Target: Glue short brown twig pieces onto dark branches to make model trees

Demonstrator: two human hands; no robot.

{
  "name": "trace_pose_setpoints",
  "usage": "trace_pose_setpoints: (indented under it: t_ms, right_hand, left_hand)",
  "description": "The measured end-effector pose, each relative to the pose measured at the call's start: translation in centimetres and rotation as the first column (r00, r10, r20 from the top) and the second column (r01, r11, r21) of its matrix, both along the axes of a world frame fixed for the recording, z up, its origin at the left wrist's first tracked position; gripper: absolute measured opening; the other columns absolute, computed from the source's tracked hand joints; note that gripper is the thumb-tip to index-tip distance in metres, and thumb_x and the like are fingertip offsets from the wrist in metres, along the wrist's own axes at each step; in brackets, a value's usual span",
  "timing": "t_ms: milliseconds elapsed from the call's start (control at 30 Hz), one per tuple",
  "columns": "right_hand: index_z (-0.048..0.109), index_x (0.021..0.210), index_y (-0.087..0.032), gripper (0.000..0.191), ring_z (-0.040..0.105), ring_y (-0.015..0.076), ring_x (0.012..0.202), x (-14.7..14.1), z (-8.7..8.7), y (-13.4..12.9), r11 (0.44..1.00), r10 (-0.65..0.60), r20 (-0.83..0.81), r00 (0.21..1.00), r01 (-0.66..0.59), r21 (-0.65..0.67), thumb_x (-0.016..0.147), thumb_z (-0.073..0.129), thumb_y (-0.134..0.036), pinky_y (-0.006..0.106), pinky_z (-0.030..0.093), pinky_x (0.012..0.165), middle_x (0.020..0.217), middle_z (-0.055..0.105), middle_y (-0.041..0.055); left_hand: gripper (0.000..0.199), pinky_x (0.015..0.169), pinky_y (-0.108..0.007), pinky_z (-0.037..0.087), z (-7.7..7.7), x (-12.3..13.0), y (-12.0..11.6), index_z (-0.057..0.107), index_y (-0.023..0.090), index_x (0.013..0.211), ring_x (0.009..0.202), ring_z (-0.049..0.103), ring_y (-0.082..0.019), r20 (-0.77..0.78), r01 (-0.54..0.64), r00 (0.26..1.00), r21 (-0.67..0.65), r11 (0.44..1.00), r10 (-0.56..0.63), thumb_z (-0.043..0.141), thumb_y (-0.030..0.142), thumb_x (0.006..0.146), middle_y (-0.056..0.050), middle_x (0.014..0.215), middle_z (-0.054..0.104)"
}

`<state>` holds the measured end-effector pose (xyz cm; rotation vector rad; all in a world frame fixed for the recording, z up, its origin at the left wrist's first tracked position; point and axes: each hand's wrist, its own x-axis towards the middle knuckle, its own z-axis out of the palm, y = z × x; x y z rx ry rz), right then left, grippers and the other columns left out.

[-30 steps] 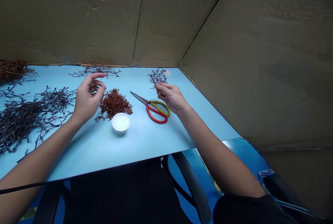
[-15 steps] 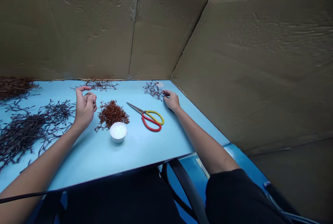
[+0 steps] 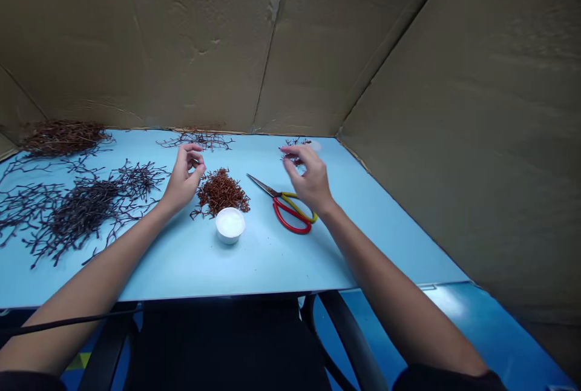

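Twigs (image 3: 86, 206), dark and branching, are spread across the tabletop (image 3: 181, 273); probably light, brittle, best pinched by single stems. Left hand (image 3: 180, 188): half-curled, contents indeterminable. Right hand (image 3: 314, 184): loosely opened, nothing visibly gripped, near sprigs (image 3: 296, 141).

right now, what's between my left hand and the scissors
In the head view, the heap of short reddish-brown pieces lies between your left hand and the scissors.
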<state>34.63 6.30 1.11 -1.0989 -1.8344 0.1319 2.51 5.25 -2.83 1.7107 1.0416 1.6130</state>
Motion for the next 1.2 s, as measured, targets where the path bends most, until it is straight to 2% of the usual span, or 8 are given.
trace_pose_setpoints:
  t_ms: [200, 533, 700, 833, 900, 1000, 1067, 1200]
  right_hand:
    - [0.073, 0.117, -0.023, 0.02, 0.073, 0.0245, 0.101, -6.3, -1.3, -0.9, 0.958, 0.287, 0.075, 0.955, -0.284, -0.051, 0.102, 0.06, -0.022, 0.042, 0.058, 0.095, 0.113, 0.077, 0.01]
    - [0.076, 0.107, -0.022, 0.019, 0.073, 0.024, 0.095, -6.5, -4.1, -2.0, 0.965, 0.256, -0.019, 0.967, -0.256, -0.056, 0.1, 0.059, -0.016, 0.039, 0.057, 0.087, 0.104, 0.078, 0.0091]
    - [0.076, 0.102, -0.022, 0.017, 0.074, 0.0255, 0.094, -6.6, -4.7, -1.6, 0.972, 0.225, -0.025, 0.974, -0.226, -0.062, 0.1, 0.06, -0.017, 0.04, 0.057, 0.086, 0.102, 0.079, 0.0092]
    - [0.076, 0.104, -0.021, 0.017, 0.075, 0.0274, 0.096, -6.7, -5.1, -1.5, 0.969, 0.241, 0.031, 0.97, -0.239, -0.067, 0.1, 0.059, -0.019, 0.043, 0.058, 0.088, 0.102, 0.078, 0.0107]
    - [0.076, 0.104, -0.021, 0.017, 0.075, 0.0281, 0.098, -6.7, -5.2, -1.5, 0.969, 0.241, 0.061, 0.969, -0.237, -0.07, 0.1, 0.059, -0.019, 0.043, 0.058, 0.089, 0.103, 0.078, 0.0112]
    - [0.075, 0.105, -0.022, 0.017, 0.075, 0.0276, 0.098, -6.7, -5.1, -1.6, 0.971, 0.235, 0.074, 0.969, -0.231, -0.062, 0.101, 0.059, -0.018, 0.043, 0.059, 0.09, 0.104, 0.078, 0.0108]
    - [0.075, 0.105, -0.022, 0.017, 0.075, 0.0272, 0.097, -6.6, -5.0, -1.6, 0.972, 0.232, 0.076, 0.97, -0.229, -0.047, 0.101, 0.059, -0.018, 0.043, 0.059, 0.09, 0.104, 0.078, 0.0105]
    - [0.075, 0.105, -0.022, 0.017, 0.075, 0.027, 0.096, -6.5, -4.8, -1.6, 0.973, 0.229, 0.077, 0.97, -0.229, -0.013, 0.101, 0.059, -0.017, 0.042, 0.059, 0.089, 0.102, 0.077, 0.0105]
  left_hand:
    - [0.021, 0.048, -0.022, 0.038, -0.2, 0.1, 0.2, 0.053, 0.027, 0.116, 0.06, 0.044, -0.011, 0.066, 0.085, 0.995, -0.087, 0.993, -0.079, 0.058, 0.021, 0.097, 0.002, 0.089, 0.053]
    - [0.035, 0.04, -0.019, 0.024, 1.8, -0.9, 0.8, 0.041, 0.031, 0.11, 0.044, 0.031, -0.009, 0.319, 0.018, 0.948, -0.051, 0.999, -0.001, 0.073, 0.037, 0.098, 0.011, 0.064, 0.043]
    - [0.033, 0.04, -0.024, 0.032, 3.4, -4.1, 1.7, 0.054, 0.027, 0.105, 0.038, 0.029, -0.01, 0.175, -0.007, 0.984, 0.048, 0.999, -0.002, 0.063, 0.059, 0.105, 0.012, 0.049, 0.033]
    - [0.028, 0.053, -0.022, 0.043, 4.0, -8.0, 2.7, 0.056, 0.028, 0.124, 0.06, 0.054, -0.013, -0.078, -0.087, 0.992, 0.135, 0.987, 0.098, 0.07, 0.032, 0.1, 0.004, 0.071, 0.057]
    - [0.039, 0.066, -0.026, 0.051, 3.8, -9.7, 3.0, 0.057, 0.027, 0.133, 0.088, 0.066, -0.018, -0.331, -0.12, 0.931, 0.128, 0.984, 0.157, 0.067, 0.021, 0.095, -0.006, 0.105, 0.068]
    - [0.039, 0.096, -0.039, 0.054, 2.8, -11.1, 2.9, 0.07, 0.025, 0.13, 0.116, 0.064, -0.027, -0.805, -0.148, 0.583, 0.029, 0.989, 0.111, 0.06, 0.015, 0.093, -0.011, 0.126, 0.069]
    - [0.032, 0.105, -0.05, 0.049, 1.9, -11.2, 2.7, 0.079, 0.025, 0.117, 0.121, 0.06, -0.034, -0.894, -0.186, 0.443, -0.011, 0.982, 0.074, 0.061, 0.015, 0.093, -0.013, 0.124, 0.071]
    - [0.018, 0.105, -0.059, 0.044, 0.9, -10.5, 2.4, 0.081, 0.021, 0.096, 0.122, 0.055, -0.041, -0.898, -0.269, 0.42, 0.015, 0.963, 0.131, 0.064, 0.017, 0.093, -0.019, 0.119, 0.071]
